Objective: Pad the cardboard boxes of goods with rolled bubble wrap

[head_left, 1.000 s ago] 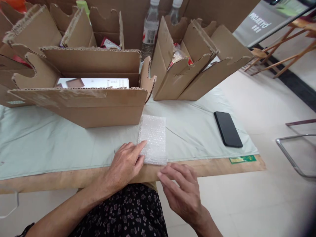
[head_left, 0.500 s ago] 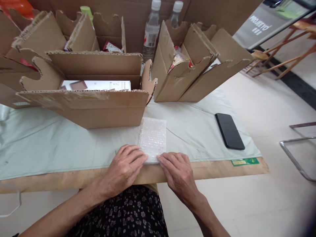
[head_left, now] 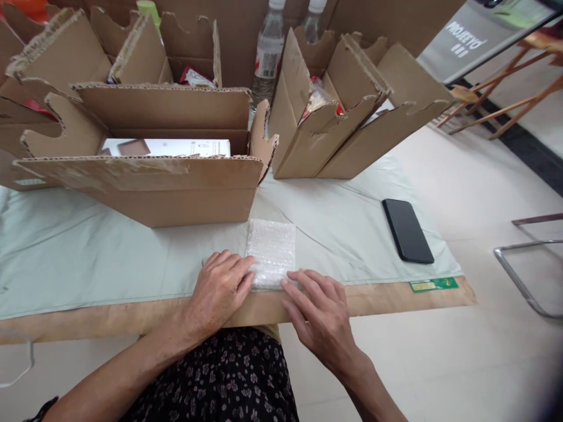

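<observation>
Bubble wrap (head_left: 272,246) has its far edge nearer us now — our left hand (head_left: 220,284) and right hand (head_left: 321,313) touch it, fingers parted from thumbs.

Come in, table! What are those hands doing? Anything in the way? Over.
Left hand touching bubble wrap, left side; right hand at its near right corner. Lying flat on cloth. Cardboard box just beyond; phone off right.
</observation>
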The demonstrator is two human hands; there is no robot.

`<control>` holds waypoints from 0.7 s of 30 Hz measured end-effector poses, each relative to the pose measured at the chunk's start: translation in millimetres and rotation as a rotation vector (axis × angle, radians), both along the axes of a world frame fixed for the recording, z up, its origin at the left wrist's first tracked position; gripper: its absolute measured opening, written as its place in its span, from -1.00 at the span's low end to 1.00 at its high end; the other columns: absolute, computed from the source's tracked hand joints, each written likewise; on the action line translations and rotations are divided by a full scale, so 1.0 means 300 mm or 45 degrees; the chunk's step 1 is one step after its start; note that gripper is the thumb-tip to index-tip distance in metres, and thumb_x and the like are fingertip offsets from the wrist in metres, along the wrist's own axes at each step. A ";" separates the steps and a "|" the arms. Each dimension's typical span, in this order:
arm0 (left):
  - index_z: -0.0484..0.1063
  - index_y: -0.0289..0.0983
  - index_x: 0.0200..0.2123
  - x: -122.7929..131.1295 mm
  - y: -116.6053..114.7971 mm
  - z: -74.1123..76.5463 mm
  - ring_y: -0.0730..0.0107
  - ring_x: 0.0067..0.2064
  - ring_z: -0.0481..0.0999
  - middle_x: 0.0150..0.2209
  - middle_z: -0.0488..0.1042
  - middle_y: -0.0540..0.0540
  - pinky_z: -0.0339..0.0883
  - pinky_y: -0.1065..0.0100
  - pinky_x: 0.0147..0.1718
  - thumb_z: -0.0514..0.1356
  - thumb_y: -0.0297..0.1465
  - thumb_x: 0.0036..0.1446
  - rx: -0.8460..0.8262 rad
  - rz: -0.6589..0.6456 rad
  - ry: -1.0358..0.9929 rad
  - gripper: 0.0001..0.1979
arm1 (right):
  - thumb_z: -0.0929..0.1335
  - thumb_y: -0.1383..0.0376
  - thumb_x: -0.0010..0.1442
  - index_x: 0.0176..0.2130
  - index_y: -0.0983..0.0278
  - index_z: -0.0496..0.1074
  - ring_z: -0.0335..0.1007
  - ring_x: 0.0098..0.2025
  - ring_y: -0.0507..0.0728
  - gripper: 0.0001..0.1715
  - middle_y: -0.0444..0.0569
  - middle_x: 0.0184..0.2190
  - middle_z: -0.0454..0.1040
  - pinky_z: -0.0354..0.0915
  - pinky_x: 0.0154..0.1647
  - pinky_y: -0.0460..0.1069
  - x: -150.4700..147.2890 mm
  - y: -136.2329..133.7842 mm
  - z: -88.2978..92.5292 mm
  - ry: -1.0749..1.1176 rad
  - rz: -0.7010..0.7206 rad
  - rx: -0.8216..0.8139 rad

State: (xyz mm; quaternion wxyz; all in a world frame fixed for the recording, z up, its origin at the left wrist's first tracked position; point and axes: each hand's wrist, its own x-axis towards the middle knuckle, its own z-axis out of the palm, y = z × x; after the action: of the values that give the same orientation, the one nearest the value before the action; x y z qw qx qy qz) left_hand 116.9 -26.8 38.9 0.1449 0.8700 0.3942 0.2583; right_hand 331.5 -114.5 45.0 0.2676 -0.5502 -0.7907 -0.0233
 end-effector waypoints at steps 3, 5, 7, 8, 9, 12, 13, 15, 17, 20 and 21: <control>0.48 -0.34 0.03 -0.023 -0.010 0.011 0.13 -0.13 0.50 -0.15 0.54 -0.23 0.43 0.11 -0.13 0.15 -0.44 0.37 -0.010 -0.009 -0.057 -0.78 | 0.32 0.51 0.34 -0.01 0.22 0.48 0.49 0.02 0.23 -0.70 0.00 -0.08 0.63 0.25 -0.04 0.14 0.004 0.037 0.003 0.024 0.013 -0.047; 0.45 -0.31 0.08 -0.046 -0.026 0.024 0.10 0.02 0.47 0.01 0.52 -0.25 0.39 0.08 0.00 0.18 -0.43 0.36 -0.068 -0.115 -0.090 -0.74 | 0.29 0.51 0.37 -0.01 0.23 0.47 0.49 -0.06 0.19 -0.70 -0.03 -0.15 0.63 0.25 -0.07 0.12 0.010 0.055 0.012 0.119 0.061 -0.095; 0.42 -0.29 0.10 -0.064 -0.041 0.036 0.13 0.06 0.44 0.04 0.53 -0.22 0.35 0.08 0.05 0.18 -0.48 0.35 -0.136 -0.223 -0.105 -0.73 | 0.27 0.49 0.39 0.01 0.22 0.46 0.49 -0.14 0.16 -0.70 -0.05 -0.20 0.62 0.28 -0.11 0.10 0.017 0.062 0.024 0.223 0.112 -0.181; 0.41 -0.29 0.10 -0.069 -0.046 0.040 0.16 0.03 0.45 -0.01 0.55 -0.19 0.35 0.11 0.03 0.16 -0.52 0.36 -0.160 -0.249 -0.118 -0.73 | 0.26 0.48 0.40 0.02 0.21 0.46 0.48 -0.17 0.14 -0.69 -0.06 -0.22 0.61 0.30 -0.13 0.09 0.020 0.061 0.029 0.264 0.133 -0.237; 0.41 -0.28 0.10 -0.070 -0.047 0.042 0.20 -0.02 0.47 -0.07 0.57 -0.15 0.35 0.13 0.00 0.14 -0.55 0.36 -0.174 -0.257 -0.138 -0.72 | 0.25 0.47 0.41 0.02 0.19 0.46 0.48 -0.19 0.14 -0.69 -0.07 -0.23 0.61 0.32 -0.14 0.08 0.022 0.059 0.032 0.296 0.144 -0.291; 0.42 -0.28 0.07 -0.050 -0.028 0.036 0.25 -0.18 0.47 -0.22 0.59 -0.09 0.36 0.18 -0.13 0.10 -0.57 0.37 -0.174 -0.226 -0.157 -0.74 | 0.26 0.44 0.41 0.05 0.18 0.44 0.48 -0.12 0.16 -0.70 -0.04 -0.17 0.60 0.35 -0.10 0.09 0.028 0.045 0.031 0.322 0.071 -0.297; 0.44 -0.28 0.05 -0.038 -0.015 0.031 0.25 -0.22 0.47 -0.26 0.58 -0.08 0.36 0.19 -0.17 0.09 -0.56 0.37 -0.166 -0.208 -0.136 -0.75 | 0.28 0.44 0.40 0.06 0.20 0.43 0.47 -0.07 0.18 -0.70 0.00 -0.13 0.59 0.34 -0.06 0.11 0.029 0.039 0.028 0.301 0.023 -0.234; 0.48 -0.28 0.00 -0.011 0.014 0.018 0.24 -0.26 0.48 -0.32 0.58 -0.07 0.36 0.19 -0.23 0.09 -0.54 0.36 -0.122 -0.153 -0.053 -0.76 | 0.32 0.43 0.38 0.08 0.23 0.42 0.44 0.01 0.24 -0.71 0.07 -0.05 0.57 0.30 -0.01 0.16 0.029 0.031 0.021 0.224 -0.031 -0.095; 0.51 -0.29 -0.06 0.010 0.038 0.007 0.19 -0.27 0.49 -0.34 0.58 -0.09 0.36 0.17 -0.25 0.09 -0.51 0.35 -0.064 -0.089 0.043 -0.78 | 0.36 0.41 0.35 0.06 0.25 0.43 0.42 0.06 0.29 -0.71 0.12 0.01 0.55 0.27 0.02 0.19 0.025 0.030 0.014 0.111 -0.003 -0.046; 0.52 -0.31 -0.04 0.011 0.049 0.006 0.14 -0.25 0.49 -0.32 0.58 -0.15 0.38 0.12 -0.22 0.10 -0.45 0.36 -0.014 0.007 0.094 -0.78 | 0.36 0.40 0.35 0.05 0.24 0.45 0.41 0.12 0.32 -0.73 0.10 0.05 0.57 0.25 0.03 0.21 0.016 0.050 0.005 -0.022 0.034 -0.102; 0.51 -0.31 -0.02 0.002 0.043 0.011 0.15 -0.24 0.50 -0.31 0.57 -0.15 0.39 0.11 -0.21 0.12 -0.41 0.36 -0.029 0.049 0.040 -0.77 | 0.35 0.41 0.37 0.05 0.24 0.45 0.43 0.12 0.31 -0.73 0.08 0.04 0.58 0.26 0.03 0.20 0.015 0.061 0.001 -0.029 0.029 -0.116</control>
State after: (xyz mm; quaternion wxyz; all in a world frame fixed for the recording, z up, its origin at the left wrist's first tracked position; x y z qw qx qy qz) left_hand 117.4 -13.9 42.3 0.1434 0.8645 0.4160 0.2430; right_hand 336.0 -96.3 45.5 0.2335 -0.5526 -0.8000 0.0094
